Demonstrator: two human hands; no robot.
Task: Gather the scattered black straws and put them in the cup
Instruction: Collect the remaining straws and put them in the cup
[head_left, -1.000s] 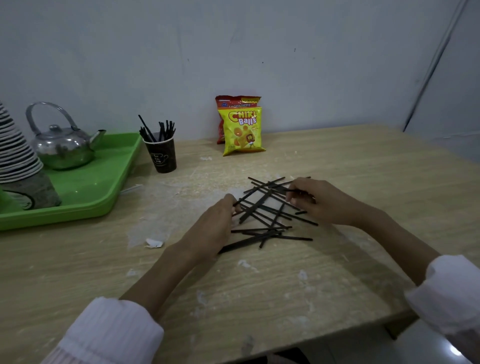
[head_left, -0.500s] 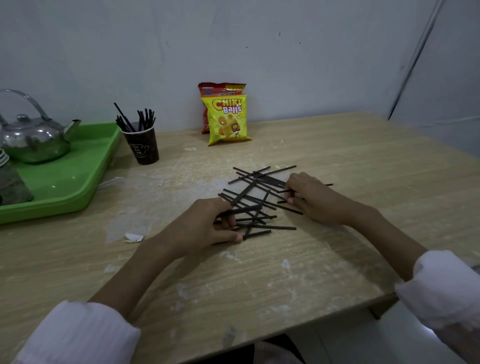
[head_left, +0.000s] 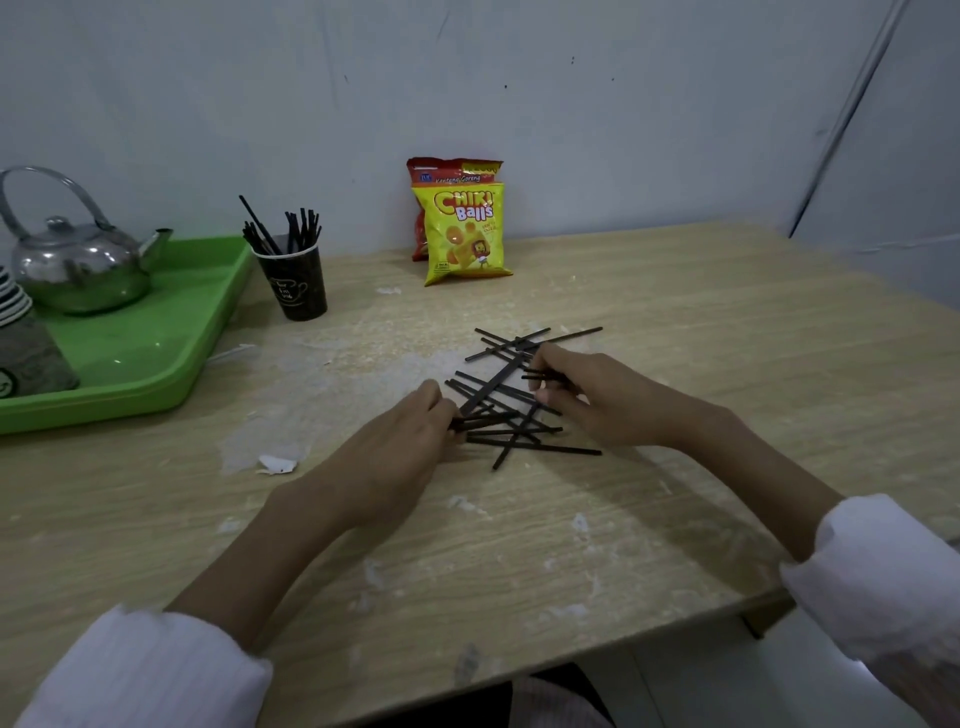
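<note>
Bare desk (head_left: 363, 343) is left open from the left hand (head_left: 395, 447) toward the cup (head_left: 293, 278); the tray (head_left: 171, 364) is met further left.

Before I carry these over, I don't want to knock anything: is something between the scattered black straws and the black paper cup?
Nothing visible stands between the scattered black straws and the black paper cup; only bare, smudged wooden tabletop.
</note>
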